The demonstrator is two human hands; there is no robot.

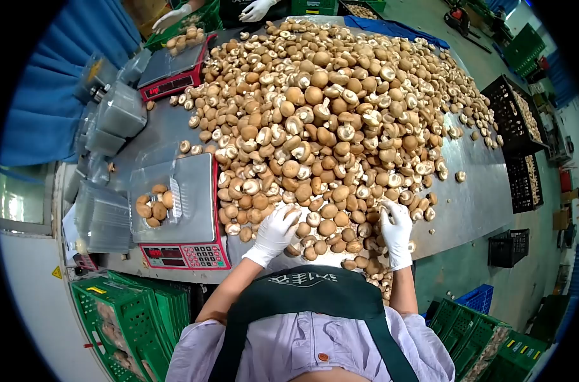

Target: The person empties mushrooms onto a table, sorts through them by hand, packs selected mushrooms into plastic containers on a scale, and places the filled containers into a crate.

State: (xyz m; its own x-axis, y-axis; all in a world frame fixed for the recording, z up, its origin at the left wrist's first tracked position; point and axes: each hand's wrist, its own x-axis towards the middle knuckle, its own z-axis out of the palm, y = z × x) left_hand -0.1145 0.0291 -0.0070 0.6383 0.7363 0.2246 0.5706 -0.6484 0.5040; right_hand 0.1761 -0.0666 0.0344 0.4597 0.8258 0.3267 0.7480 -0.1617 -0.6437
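Observation:
A large heap of brown-capped shiitake mushrooms (340,127) covers much of the metal table. Both my hands wear white gloves and work at the near edge of the heap. My left hand (275,235) has its fingers curled around a mushroom, partly hidden by the glove. My right hand (396,232) is bent inward at the heap's right front, its fingers closed; what lies in them is hidden. Loose mushrooms (328,227) lie between the hands. Left of me, a clear plastic tray (177,197) with several mushrooms rests on a red-edged digital scale (203,219).
Stacked clear trays (101,216) stand left of the scale. A second scale (175,70) is farther back, near another person's gloved hand (257,9). Green crates (121,318) stand at lower left; black crates (512,118) hold mushrooms on the right. The metal table (474,197) ends at right.

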